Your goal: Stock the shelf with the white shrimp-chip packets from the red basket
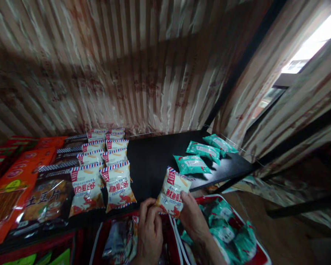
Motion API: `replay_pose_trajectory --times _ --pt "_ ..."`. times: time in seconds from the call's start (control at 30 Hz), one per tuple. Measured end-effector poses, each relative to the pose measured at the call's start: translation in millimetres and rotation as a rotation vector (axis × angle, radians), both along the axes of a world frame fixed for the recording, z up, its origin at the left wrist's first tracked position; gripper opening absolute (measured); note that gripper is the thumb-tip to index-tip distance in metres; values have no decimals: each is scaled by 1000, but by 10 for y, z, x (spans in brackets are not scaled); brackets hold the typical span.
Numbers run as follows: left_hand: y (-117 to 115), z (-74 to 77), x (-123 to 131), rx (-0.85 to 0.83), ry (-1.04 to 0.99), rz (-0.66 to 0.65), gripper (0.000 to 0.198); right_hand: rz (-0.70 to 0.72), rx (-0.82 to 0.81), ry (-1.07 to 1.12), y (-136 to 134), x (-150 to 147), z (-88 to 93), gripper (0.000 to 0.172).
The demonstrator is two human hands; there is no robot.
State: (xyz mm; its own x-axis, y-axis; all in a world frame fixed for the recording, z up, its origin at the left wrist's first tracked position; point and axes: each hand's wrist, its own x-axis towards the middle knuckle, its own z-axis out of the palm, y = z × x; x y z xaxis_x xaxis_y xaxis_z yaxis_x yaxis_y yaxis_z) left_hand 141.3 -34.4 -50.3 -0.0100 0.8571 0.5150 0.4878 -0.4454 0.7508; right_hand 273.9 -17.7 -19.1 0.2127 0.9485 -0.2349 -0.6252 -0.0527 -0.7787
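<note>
A white snack bag (pixel 169 193) with red lettering and a striped top edge is held up just in front of the black shelf. My right hand (pixel 194 217) grips its right side, thumb across the front. At its lower left corner, the curled fingers of my left hand (pixel 151 228) close on the edge; part of that grip is hidden. Matching white bags stand on the shelf to the left in two rows, the nearest being one bag (pixel 118 187) with another bag (pixel 86 191) beside it. Three green bags (pixel 193 164) lie on the shelf's right part.
Below the shelf edge, a red bin (pixel 171 241) holds more packets, and a second bin (pixel 260 254) holds green bags. Brown potato-slice packs (pixel 48 195) and orange packs (pixel 12 195) line the shelf's left. Black posts (pixel 231 88) and a patterned curtain (pixel 143 73) stand behind.
</note>
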Motion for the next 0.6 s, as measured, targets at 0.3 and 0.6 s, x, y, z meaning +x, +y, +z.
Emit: replay_pose_trajectory --times 0.3,0.6 --pt "191 -150 173 -42 -149 131 25 83 34 -216 58 33 -166 64" --pt "309 -94 176 50 -84 79 36 -27 -26 -403 164 -62 -119 56"
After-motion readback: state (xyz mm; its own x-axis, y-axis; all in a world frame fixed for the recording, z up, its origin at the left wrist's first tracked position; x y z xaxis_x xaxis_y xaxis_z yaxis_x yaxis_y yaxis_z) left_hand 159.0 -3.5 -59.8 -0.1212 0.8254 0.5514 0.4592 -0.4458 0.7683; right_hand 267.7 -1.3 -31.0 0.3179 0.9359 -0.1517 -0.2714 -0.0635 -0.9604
